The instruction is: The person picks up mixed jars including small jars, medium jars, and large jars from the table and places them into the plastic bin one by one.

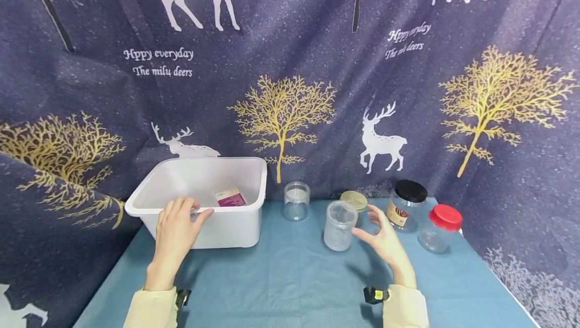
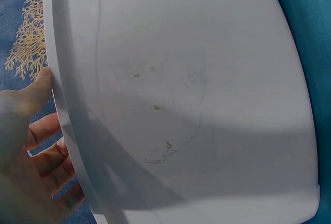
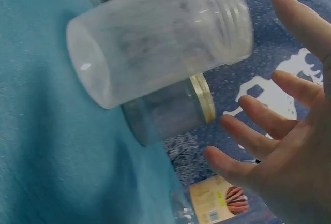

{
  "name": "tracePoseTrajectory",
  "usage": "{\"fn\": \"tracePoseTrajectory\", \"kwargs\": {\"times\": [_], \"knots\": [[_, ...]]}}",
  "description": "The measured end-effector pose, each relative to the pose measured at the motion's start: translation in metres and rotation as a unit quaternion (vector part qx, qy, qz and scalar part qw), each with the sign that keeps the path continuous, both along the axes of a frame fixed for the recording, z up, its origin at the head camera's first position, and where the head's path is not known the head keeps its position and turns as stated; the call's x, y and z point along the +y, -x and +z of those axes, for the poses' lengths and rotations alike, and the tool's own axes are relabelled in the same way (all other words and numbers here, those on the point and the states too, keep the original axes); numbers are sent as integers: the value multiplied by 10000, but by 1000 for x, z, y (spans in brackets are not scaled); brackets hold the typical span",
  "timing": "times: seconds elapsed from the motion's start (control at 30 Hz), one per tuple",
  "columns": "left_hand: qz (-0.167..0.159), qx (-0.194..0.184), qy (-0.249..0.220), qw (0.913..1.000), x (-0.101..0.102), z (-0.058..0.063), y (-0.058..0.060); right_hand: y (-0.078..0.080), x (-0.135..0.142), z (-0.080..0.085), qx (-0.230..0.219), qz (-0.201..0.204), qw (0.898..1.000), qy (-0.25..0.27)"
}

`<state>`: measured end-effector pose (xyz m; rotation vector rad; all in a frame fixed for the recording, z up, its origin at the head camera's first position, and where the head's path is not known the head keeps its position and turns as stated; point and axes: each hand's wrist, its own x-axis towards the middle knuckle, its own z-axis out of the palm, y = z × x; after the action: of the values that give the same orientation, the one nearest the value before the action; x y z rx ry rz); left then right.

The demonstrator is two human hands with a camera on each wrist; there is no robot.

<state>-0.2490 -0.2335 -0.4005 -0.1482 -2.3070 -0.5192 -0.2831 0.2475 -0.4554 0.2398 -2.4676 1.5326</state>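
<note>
In the head view, my left hand (image 1: 176, 225) is at the front rim of a white plastic bin (image 1: 226, 227), fingers loosely bent over it. The left wrist view shows the thumb right at the rim and the fingertips partly hidden behind it. A card-like box (image 1: 230, 197), purple and cream, lies inside the bin. My right hand (image 1: 382, 237) is spread beside a clear lidless jar (image 1: 338, 232), thumb nearest its rim, nothing in its grasp. Behind that jar stands another with a gold lid (image 1: 354, 200); its body is partly hidden.
A short clear jar (image 1: 296, 205) stands right of the bin. Farther right are a labelled jar with a black lid (image 1: 410, 190) and a clear jar with a red lid (image 1: 446, 216). A patterned curtain (image 1: 312, 41) hangs behind the blue tablecloth (image 1: 281, 288).
</note>
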Motion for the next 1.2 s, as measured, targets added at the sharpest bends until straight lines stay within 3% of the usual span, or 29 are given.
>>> {"fn": "tracePoseTrajectory", "kwargs": {"times": [0.5, 0.83, 0.97, 1.07, 1.2], "knots": [[85, -7, -24, 10000, -5, -2, -3, 16, -25, -30, -278, -82, 9984, 492], [66, 49, -26, 10000, -4, -3, 1, 25, -35, -41, -3, -209, 9971, 729], [38, 79, -7, 10000, -3, -3, 2, 24, -41, -45, 50, -170, 9970, 757], [21, 55, -7, 10000, -2, -2, 2, 17, -49, -38, 101, -164, 9969, 761], [4, 40, -2, 10000, -1, -2, 1, 16, -54, -40, 70, -382, 9971, 662]]}}
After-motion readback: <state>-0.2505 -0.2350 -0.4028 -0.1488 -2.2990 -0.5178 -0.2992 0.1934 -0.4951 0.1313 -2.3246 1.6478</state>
